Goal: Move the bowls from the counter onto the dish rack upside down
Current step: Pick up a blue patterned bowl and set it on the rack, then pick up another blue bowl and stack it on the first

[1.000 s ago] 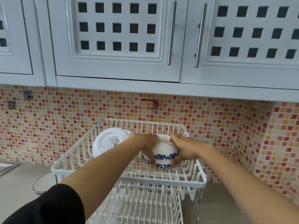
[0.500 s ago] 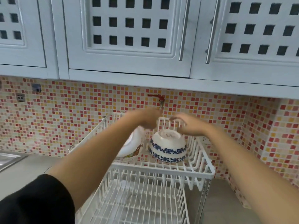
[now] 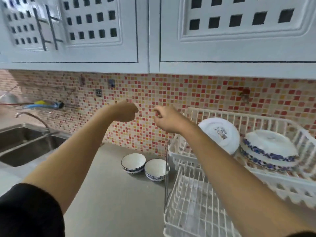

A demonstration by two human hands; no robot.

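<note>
Whole view motion-blurred. Dish rack cut by right and bottom edges. Right forearm hid part of rack. Sink cut at left edge.

Counted on counter: 2 upright bowls, left bowl and right bowl. Counted on upper tier of dish rack: 1 upside-down blue-patterned bowl, 1 white plate on edge. Hands in view were 2: left hand, right hand.
</note>
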